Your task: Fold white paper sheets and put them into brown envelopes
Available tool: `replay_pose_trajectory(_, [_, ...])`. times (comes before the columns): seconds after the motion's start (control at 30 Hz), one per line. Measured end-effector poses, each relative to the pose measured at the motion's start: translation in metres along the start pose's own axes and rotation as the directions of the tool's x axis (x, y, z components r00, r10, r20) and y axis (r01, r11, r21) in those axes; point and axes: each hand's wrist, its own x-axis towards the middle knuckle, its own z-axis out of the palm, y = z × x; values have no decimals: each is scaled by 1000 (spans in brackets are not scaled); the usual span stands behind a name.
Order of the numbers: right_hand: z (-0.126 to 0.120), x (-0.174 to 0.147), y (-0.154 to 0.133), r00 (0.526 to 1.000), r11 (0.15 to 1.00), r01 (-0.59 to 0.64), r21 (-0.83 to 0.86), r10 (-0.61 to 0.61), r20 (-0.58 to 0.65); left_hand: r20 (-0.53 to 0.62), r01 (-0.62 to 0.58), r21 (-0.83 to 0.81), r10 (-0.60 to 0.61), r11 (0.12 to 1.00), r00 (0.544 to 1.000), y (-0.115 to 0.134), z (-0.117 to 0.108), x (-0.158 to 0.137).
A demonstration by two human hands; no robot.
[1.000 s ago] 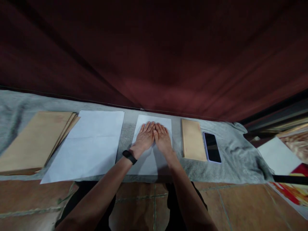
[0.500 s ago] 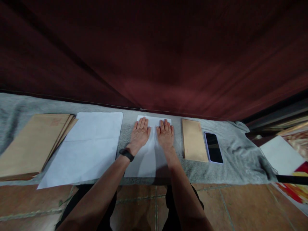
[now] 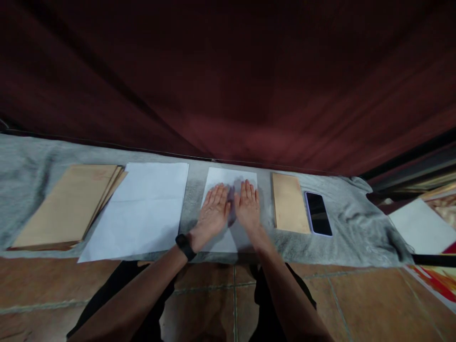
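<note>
A white sheet of paper (image 3: 231,175) lies on the grey cloth straight in front of me. Over its left half is my left hand (image 3: 214,206), palm down with fingers stretched out. My right hand (image 3: 247,204) is also flat, palm down, over the right half. A narrow gap with shadow separates the two thumbs. Neither hand grips anything; whether the palms press on the paper or hover just above it, I cannot tell. A black band (image 3: 185,247) circles my left wrist.
Left of the hands lie large white sheets (image 3: 146,204) and a stack of brown envelopes (image 3: 67,204). To the right are smaller brown envelopes (image 3: 290,202) and a phone (image 3: 318,213). Grey cloth (image 3: 359,228) covers the narrow surface; a dark red curtain (image 3: 228,95) hangs behind it.
Both hands have come slightly nearer to me over the sheet and closer together, uncovering more of its far edge. The view has shifted a little.
</note>
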Motion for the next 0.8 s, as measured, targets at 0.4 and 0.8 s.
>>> replay_pose_trajectory(0.4, [-15,-73,11,981,978,185,-95,-178,79,16,-150,21,150,988,989,8,-2,-65])
replay_pose_trajectory(0.8, [-24,-89,48,992,981,125,-151,-125,9,21,28,35,-29,999,999,-20,-14,-71])
